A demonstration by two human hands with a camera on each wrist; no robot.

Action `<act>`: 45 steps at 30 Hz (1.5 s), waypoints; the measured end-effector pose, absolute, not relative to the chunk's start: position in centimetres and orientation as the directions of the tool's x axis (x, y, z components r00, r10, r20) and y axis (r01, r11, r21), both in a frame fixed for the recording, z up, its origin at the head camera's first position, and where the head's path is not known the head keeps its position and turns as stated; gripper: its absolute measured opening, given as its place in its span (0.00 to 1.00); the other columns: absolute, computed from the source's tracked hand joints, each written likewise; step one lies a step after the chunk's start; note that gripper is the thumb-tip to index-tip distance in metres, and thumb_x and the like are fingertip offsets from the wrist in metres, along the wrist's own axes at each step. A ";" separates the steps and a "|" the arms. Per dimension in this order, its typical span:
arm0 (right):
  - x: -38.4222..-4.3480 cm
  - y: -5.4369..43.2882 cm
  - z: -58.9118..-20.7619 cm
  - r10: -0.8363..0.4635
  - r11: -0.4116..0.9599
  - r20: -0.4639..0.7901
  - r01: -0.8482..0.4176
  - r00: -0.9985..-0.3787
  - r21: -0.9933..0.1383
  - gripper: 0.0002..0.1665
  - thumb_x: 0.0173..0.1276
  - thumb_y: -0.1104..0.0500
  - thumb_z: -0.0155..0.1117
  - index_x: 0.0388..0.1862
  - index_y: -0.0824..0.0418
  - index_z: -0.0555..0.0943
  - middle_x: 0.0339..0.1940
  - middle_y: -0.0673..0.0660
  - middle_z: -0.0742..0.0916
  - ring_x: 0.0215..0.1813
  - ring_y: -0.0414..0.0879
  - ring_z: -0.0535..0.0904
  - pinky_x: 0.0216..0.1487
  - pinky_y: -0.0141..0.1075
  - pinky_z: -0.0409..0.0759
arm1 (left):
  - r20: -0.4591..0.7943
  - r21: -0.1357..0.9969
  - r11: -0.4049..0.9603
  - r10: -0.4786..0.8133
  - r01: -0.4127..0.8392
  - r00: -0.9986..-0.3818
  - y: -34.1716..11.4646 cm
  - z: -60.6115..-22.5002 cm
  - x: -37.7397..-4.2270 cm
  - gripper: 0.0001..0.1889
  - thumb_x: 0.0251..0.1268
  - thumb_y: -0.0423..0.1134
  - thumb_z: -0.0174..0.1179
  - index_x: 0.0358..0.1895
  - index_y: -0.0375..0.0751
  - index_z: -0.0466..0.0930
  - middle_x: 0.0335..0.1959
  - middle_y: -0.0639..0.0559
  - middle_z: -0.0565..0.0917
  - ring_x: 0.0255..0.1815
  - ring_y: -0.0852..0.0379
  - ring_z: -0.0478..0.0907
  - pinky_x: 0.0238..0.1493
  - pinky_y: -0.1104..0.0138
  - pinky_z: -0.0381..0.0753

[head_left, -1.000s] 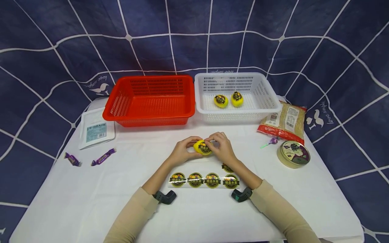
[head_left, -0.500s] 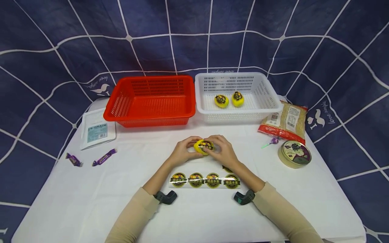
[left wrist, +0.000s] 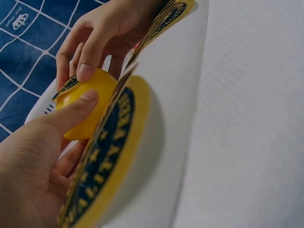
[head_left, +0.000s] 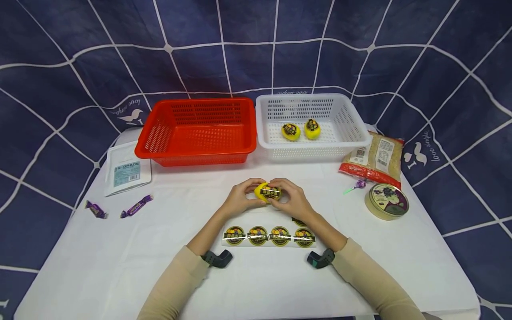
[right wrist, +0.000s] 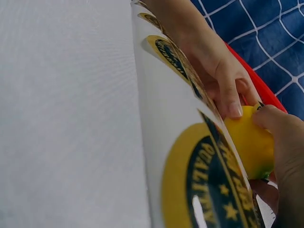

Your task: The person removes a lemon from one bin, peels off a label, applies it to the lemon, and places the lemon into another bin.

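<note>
Between both hands is a yellow lemon (head_left: 262, 194) with a round black and gold sticker (head_left: 270, 192) on its upper side. The left hand (head_left: 239, 200) grips the lemon's left end, thumb on the near side. From the right, the right hand (head_left: 295, 201) holds the other end, its thumb at the sticker's lower edge. In the left wrist view the lemon (left wrist: 90, 107) shows between the thumb and fingers of the two hands. Just in front of the hands lies a sheet of matching stickers (head_left: 269, 237), partly hidden by the right forearm.
A red basket (head_left: 196, 159) and a white basket (head_left: 312, 151) stand at the back; two stickered lemons (head_left: 291, 131) lie in the white one. At right are a grain bag (head_left: 376, 158), a lollipop (head_left: 360, 184) and a round tin (head_left: 387, 202). At left are wrapped candies (head_left: 137, 206) and a white pouch (head_left: 128, 171).
The right thumb has moved across the sticker to its lower edge, and more of the sticker shows on the lemon. The left hand keeps its grip in place.
</note>
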State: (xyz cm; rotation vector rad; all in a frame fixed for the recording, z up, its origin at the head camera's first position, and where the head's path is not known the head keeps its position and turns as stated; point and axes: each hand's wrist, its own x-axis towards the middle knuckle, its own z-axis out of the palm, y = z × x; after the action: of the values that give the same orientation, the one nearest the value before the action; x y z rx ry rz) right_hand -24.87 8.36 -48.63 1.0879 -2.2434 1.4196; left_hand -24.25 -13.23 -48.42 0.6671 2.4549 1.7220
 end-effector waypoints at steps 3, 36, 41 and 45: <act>-24.7 8.4 -48.4 -0.459 0.225 0.554 -0.695 -0.694 -0.683 0.27 0.50 0.65 0.73 0.51 0.62 0.77 0.52 0.58 0.80 0.56 0.49 0.75 0.53 0.36 0.77 | 0.192 0.910 0.275 0.382 0.309 -0.904 -13.3 -49.1 -24.6 0.31 0.42 0.39 0.74 0.56 0.50 0.74 0.53 0.52 0.78 0.52 0.56 0.77 0.54 0.69 0.74; -26.8 11.8 -45.9 -0.528 0.454 0.180 -0.455 -0.830 -0.766 0.38 0.56 0.57 0.70 0.64 0.62 0.66 0.60 0.60 0.75 0.61 0.54 0.70 0.64 0.47 0.65 | 0.360 0.825 0.278 0.413 0.492 -0.837 -13.0 -49.0 -24.5 0.18 0.55 0.41 0.66 0.52 0.50 0.79 0.51 0.58 0.79 0.54 0.60 0.72 0.59 0.65 0.68; -28.5 14.6 -43.5 -0.114 0.306 0.296 -0.317 -0.949 -0.898 0.31 0.62 0.65 0.63 0.63 0.66 0.65 0.52 0.69 0.79 0.49 0.55 0.78 0.51 0.40 0.77 | 0.371 0.826 0.255 0.426 0.503 -0.825 -13.1 -48.8 -24.6 0.19 0.54 0.41 0.67 0.51 0.50 0.80 0.50 0.58 0.79 0.54 0.59 0.73 0.59 0.65 0.69; -29.7 16.4 -42.8 0.163 0.124 0.209 -0.190 -0.964 -0.974 0.30 0.65 0.65 0.59 0.65 0.64 0.61 0.51 0.68 0.78 0.43 0.46 0.79 0.43 0.30 0.79 | 0.319 0.837 0.282 0.443 0.468 -0.838 -13.2 -48.3 -24.3 0.19 0.55 0.39 0.66 0.53 0.49 0.79 0.51 0.56 0.79 0.55 0.60 0.73 0.59 0.64 0.68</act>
State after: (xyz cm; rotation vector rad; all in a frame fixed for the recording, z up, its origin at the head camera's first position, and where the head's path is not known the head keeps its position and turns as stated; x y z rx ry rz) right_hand -29.72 16.35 -42.77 0.0258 -2.1394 1.9188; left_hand -24.27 -13.20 -48.29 0.9008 2.5344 1.6697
